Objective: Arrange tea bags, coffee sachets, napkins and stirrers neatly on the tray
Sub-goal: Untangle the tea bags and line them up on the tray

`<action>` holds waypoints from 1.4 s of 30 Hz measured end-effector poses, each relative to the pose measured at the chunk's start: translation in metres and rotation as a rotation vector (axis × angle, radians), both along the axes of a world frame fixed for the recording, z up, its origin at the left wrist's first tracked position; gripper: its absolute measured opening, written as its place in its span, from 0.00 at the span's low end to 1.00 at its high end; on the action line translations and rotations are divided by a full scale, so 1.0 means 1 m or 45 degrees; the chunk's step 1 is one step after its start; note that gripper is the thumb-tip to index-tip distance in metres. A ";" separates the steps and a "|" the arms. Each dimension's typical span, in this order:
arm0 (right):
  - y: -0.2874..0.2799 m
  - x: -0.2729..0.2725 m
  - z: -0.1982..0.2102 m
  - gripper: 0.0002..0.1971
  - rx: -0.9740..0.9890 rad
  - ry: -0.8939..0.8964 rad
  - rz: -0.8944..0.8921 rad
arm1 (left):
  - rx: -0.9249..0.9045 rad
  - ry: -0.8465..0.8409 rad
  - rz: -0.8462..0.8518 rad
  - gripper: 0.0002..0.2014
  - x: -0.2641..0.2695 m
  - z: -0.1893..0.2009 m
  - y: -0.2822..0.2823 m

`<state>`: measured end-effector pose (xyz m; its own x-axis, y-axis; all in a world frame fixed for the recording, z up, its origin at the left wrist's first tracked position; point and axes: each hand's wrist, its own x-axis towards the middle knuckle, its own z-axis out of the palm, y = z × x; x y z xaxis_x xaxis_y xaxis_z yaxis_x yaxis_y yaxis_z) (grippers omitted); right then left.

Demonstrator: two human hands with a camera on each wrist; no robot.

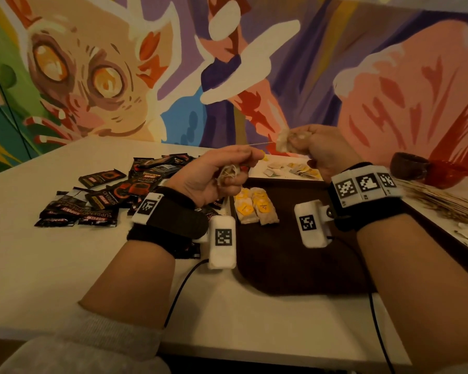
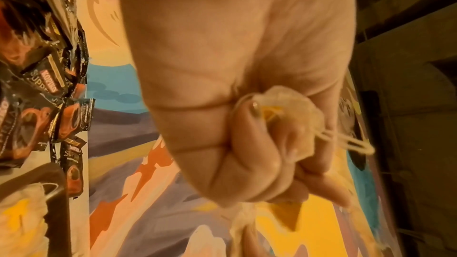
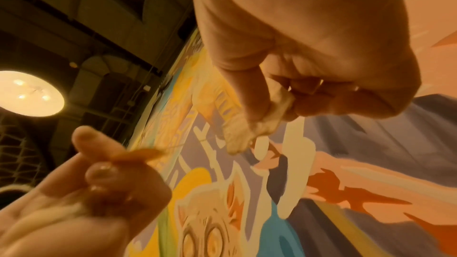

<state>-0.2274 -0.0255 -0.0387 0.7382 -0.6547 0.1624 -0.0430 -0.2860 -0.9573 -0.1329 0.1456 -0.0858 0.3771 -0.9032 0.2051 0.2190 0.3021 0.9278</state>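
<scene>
Both hands are raised above the dark brown tray [image 1: 281, 260]. My right hand [image 1: 295, 143] pinches a pale tea bag [image 1: 282, 140] [image 3: 254, 124]. Its thin string [image 1: 260, 143] runs taut to a yellow tag [image 1: 265, 157] [image 3: 146, 153] pinched by my left hand [image 1: 243, 168]. The left hand's lower fingers also curl round a crumpled tea bag [image 1: 227, 171] [image 2: 289, 105] with loops of string. Two rows of tea bags [image 1: 254, 207] with yellow tags lie on the tray's far left part. Black coffee sachets [image 1: 114, 193] [image 2: 37, 85] lie heaped on the table left of the tray.
Loose tea bags [image 1: 295, 168] lie on the table behind the tray. Wooden stirrers [image 1: 438, 201] lie spread at the right, with a dark bowl [image 1: 408, 166] and a red bowl [image 1: 446, 171] behind them. A painted wall rises behind the white table [image 1: 52, 265].
</scene>
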 end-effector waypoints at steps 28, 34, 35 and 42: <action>0.030 0.013 -0.010 0.09 0.071 0.507 0.375 | 0.498 -0.230 0.470 0.05 0.018 -0.007 -0.005; 0.039 0.010 -0.022 0.08 0.174 0.646 0.458 | 0.703 -0.483 0.470 0.09 0.016 -0.010 -0.005; 0.041 0.011 -0.024 0.07 0.125 0.668 0.435 | 0.733 -0.499 0.488 0.11 0.017 -0.010 -0.005; 0.041 0.021 -0.026 0.07 -0.153 0.912 0.456 | 0.965 -0.550 0.384 0.06 0.021 -0.014 -0.006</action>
